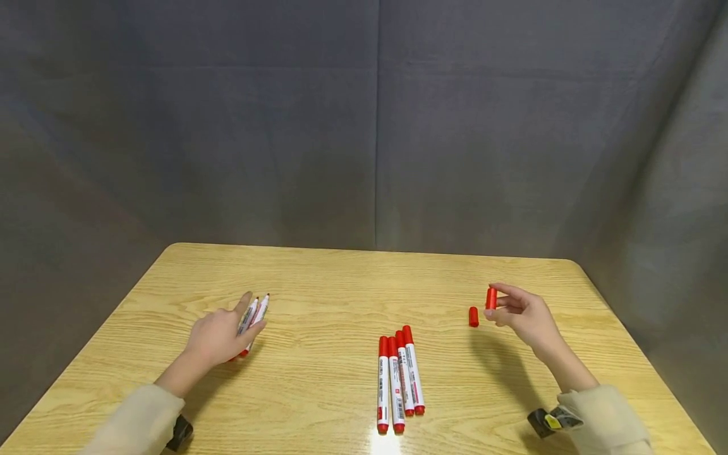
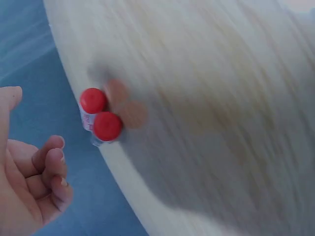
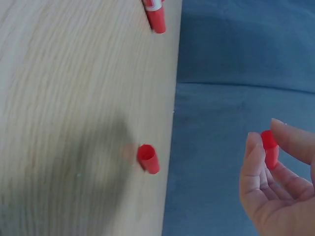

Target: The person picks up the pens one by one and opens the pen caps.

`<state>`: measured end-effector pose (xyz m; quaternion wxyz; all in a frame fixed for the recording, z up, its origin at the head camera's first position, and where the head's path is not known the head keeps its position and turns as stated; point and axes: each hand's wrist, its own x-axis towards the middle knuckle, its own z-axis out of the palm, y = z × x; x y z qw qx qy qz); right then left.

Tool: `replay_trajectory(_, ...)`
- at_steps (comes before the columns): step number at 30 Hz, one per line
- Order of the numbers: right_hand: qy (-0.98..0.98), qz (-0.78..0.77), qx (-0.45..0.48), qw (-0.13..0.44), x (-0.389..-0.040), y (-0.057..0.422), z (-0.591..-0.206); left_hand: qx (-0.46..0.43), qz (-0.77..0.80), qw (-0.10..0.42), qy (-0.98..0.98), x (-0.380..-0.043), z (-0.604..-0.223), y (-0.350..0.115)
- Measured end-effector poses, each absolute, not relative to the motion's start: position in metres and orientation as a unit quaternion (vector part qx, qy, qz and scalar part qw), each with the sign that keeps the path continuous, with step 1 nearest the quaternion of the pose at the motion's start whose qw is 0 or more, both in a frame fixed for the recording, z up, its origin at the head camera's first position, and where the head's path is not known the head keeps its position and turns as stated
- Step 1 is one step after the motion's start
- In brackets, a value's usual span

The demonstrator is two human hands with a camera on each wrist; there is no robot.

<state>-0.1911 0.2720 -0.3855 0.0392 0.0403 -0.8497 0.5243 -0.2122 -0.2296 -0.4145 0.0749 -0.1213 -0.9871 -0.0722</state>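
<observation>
Two uncapped white markers (image 1: 260,315) lie side by side at the left of the table, their tips pointing away. Over them hovers my left hand (image 1: 218,336), thumb and index finger spread. In the left wrist view the markers' red ends (image 2: 107,126) sit apart from that hand (image 2: 29,184), which holds nothing. At the right, my right hand (image 1: 531,319) pinches a red marker cap (image 1: 491,298) between thumb and fingers above the table. The right wrist view shows this cap (image 3: 269,150) with its opening visible. A second red cap (image 1: 473,316) rests on the table beside that hand.
Several capped red markers (image 1: 398,379) lie in a row near the front middle of the wooden table (image 1: 318,291). Grey cloth (image 1: 284,126) hangs behind the table and along its sides.
</observation>
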Motion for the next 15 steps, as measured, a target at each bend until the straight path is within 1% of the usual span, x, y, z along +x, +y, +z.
replay_trajectory(9,-0.853,0.520,0.029,0.009,-0.204,0.277,-0.399,-0.130,-0.098,0.104,-0.981,-0.203,-0.405,-0.217)
replay_trajectory(15,-0.856,0.516,0.025,0.001,-0.211,0.280,-0.409,-0.150,-0.125,0.119,-0.974,-0.196,-0.399,-0.207)
